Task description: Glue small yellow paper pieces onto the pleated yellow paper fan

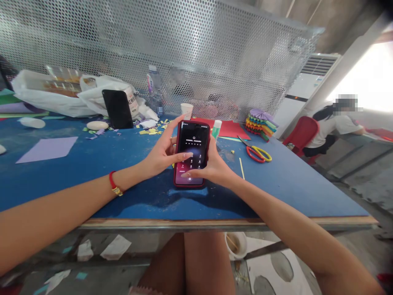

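Note:
A smartphone (pixel 192 141) in a dark red case is held upright above the front of the blue table, its screen lit with a number keypad. My left hand (pixel 162 153) grips its left side, thumb lying over the keypad. From the right, my right hand (pixel 216 164) closes round the other edge, with its thumb across the lower screen. Just behind the right fingers stands a glue stick (pixel 216 128) with a green label. A white paper cup (pixel 186 110) is behind the phone.
Scissors (pixel 256 153) with red and yellow handles lie right, near folded colored paper (pixel 260 123) and red sheets (pixel 231 128). A second phone (pixel 117 108) leans against white bags (pixel 70 96). Purple paper (pixel 49 148) lies left. Perforated metal (pixel 199 49) rises behind; a person (pixel 331 127) sits right.

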A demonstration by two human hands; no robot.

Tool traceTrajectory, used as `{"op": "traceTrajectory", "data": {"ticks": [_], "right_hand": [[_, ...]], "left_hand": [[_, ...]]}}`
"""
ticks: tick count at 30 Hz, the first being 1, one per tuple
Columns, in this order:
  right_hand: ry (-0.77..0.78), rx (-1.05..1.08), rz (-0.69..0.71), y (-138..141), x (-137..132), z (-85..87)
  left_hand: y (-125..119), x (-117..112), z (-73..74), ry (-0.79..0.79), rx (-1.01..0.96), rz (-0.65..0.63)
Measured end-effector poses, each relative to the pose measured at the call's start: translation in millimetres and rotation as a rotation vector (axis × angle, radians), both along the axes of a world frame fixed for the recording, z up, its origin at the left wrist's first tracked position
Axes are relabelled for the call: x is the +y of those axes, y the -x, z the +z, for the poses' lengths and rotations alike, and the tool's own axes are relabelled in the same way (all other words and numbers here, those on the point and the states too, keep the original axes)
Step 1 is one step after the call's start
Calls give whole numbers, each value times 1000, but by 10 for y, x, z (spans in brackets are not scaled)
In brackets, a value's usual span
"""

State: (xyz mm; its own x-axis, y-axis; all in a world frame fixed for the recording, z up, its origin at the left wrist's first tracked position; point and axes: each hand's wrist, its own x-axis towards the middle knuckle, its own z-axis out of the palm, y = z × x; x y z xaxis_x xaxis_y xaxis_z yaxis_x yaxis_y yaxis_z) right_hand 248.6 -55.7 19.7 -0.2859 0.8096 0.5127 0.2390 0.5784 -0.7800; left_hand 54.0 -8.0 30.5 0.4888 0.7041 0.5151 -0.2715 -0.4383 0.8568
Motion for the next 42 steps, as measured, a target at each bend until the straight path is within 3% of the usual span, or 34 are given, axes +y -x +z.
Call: {"op": "traceTrajectory", "data": {"ticks": [6,12,18,23,37,42], "right_hand": [[48,101,-8,60,-51,47],[-13,116,-85,100,-43,18],[158,86,132,-67,2,103],[251,156,286,-170,95,149],[232,70,223,-173,87,99],[60,129,33,12,64,21]], "left_hand": [[11,58,-10,-47,-7,-36],[14,104,-31,-41,-54,-55],[58,73,2,-18,66,-36],[98,122,-12,-103,139,-116],[101,199,-25,-162,191,-137],[79,205,-50,-115,66,-170]]}}
